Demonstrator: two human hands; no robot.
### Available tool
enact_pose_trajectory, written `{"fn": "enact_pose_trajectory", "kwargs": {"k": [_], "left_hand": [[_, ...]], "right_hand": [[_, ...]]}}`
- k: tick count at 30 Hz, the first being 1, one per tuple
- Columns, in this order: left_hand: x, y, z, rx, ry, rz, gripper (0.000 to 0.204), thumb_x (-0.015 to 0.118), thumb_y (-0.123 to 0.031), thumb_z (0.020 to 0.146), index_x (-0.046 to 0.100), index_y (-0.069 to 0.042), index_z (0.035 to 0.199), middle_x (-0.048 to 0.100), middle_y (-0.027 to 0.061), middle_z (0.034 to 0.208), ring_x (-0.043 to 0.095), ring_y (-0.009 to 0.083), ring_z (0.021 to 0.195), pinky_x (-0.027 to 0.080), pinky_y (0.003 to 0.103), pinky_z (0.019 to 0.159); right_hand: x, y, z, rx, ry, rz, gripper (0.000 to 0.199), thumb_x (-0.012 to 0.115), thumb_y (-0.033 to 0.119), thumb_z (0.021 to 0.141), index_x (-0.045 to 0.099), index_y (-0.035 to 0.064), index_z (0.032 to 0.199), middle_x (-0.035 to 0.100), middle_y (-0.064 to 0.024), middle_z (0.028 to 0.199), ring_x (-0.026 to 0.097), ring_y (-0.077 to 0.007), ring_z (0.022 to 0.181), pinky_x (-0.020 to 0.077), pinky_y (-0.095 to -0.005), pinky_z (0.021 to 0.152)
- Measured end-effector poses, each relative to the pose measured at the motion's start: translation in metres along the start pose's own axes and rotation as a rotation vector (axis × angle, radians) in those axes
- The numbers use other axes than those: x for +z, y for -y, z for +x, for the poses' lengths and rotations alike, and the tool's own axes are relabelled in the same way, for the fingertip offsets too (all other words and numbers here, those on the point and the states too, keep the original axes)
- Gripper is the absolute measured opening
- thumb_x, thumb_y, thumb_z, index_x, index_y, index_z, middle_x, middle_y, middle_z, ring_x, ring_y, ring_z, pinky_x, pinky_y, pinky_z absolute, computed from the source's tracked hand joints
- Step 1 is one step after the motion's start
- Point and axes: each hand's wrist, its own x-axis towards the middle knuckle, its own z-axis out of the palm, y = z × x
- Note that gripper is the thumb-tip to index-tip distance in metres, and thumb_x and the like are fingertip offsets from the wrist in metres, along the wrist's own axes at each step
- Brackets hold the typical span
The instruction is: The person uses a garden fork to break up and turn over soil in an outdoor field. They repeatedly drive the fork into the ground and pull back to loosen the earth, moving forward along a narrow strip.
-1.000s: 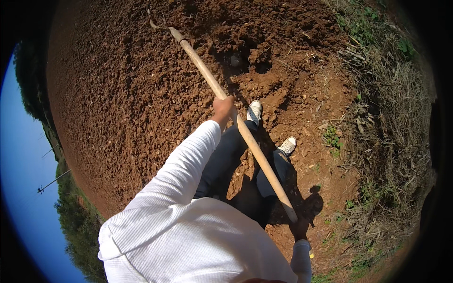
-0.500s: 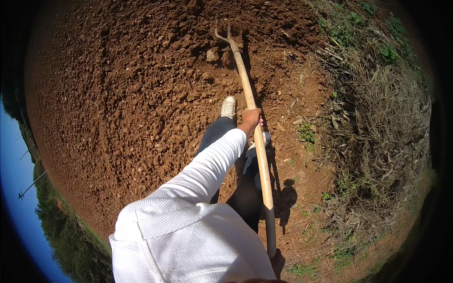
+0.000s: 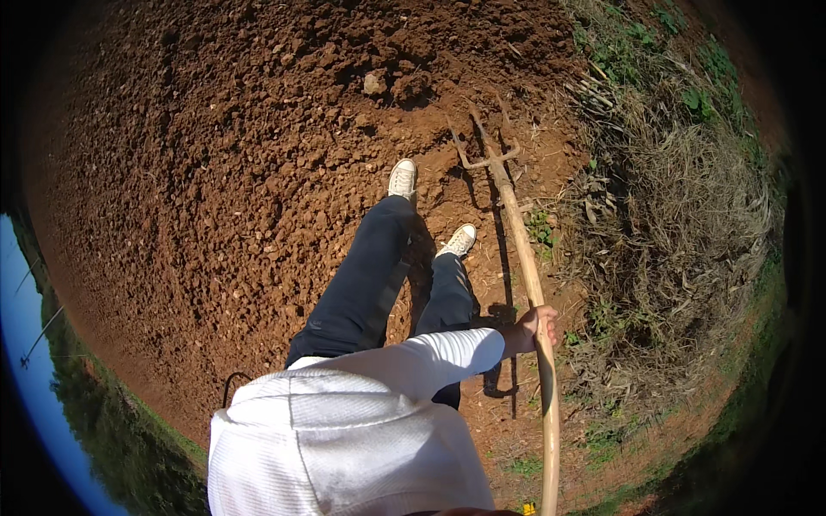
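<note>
Here your left hand [image 3: 535,327] is the grip you can see: its fingers wrap closed around the handle [image 3: 527,267] of the fork hoe, about midway along the wooden shaft. The white sleeve [image 3: 430,357] runs out to it across your body, so that arm reaches toward your right side. Your right hand is not visible; the handle's lower end runs down to the bottom edge of the view, past your shoulder, and whether a hand closes on it there cannot be told.

From the grip, the handle's long axis runs nearly straight away from you, forward and leaning slightly to your left. It is a pale, round pole, and its shadow lies on the ground just beside it, toward your legs. At the far end sits the head [image 3: 482,150], a metal fork with curved prongs, resting on or in the red soil [image 3: 215,172] just ahead of your shoes.

Your left shoe [image 3: 402,179] stands forward, just left of the head; your right shoe [image 3: 459,241] is back, close against the shaft's line. So the tool lies to the right of both feet, parallel to your stance, with the head ahead of your toes.

Beyond the handle to the right, dry grass [image 3: 688,198] and a few green weeds border the tilled ground. A large clod [image 3: 375,83] lies further ahead, well apart from the head.
</note>
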Motion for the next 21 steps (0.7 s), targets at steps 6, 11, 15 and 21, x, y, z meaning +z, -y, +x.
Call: {"fn": "enact_pose_trajectory", "kwargs": {"k": [6,11,15,21], "left_hand": [[-0.039,-0.233,-0.031,0.579,-0.316,0.172,0.022,0.052,-0.016,0.077,0.040,-0.013,0.059,0.042,0.0011,0.049,0.043,0.0158,0.041,0.044,0.032,0.043],[-0.075,-0.162,-0.061,0.561,-0.550,0.212,0.013,0.053,-0.014,0.073,0.045,-0.007,0.081,0.044,0.0030,0.054,0.045,0.0167,0.044,0.044,0.034,0.043],[-0.055,-0.227,-0.166,0.798,-0.537,0.111,0.012,0.052,-0.015,0.074,0.044,-0.007,0.080,0.040,0.0016,0.055,0.041,0.0149,0.043,0.042,0.031,0.043],[0.008,-0.294,-0.308,1.310,-0.440,0.296,0.021,0.051,-0.017,0.081,0.037,-0.014,0.066,0.038,-0.0029,0.051,0.040,0.0089,0.041,0.042,0.027,0.041]], "right_hand": [[0.073,-0.013,0.018,0.052,-0.197,0.020,0.020,0.051,0.023,0.083,0.053,0.0074,0.097,0.056,-0.0042,0.073,0.057,-0.0209,0.070,0.0496,-0.0353,0.067],[0.198,-0.041,0.019,0.212,-0.102,-0.014,0.024,0.069,0.025,0.071,0.052,0.0094,0.078,0.057,-0.0082,0.063,0.056,-0.0215,0.053,0.0474,-0.0353,0.052],[0.230,0.008,0.079,-0.051,-0.302,0.291,0.016,0.069,0.020,0.073,0.057,0.0092,0.073,0.056,-0.0076,0.062,0.055,-0.0208,0.052,0.0472,-0.0359,0.053],[0.197,0.104,0.159,-0.349,-0.503,0.643,0.029,0.073,0.021,0.067,0.061,0.0098,0.091,0.060,-0.0110,0.074,0.060,-0.0282,0.066,0.0470,-0.0414,0.057]]}}
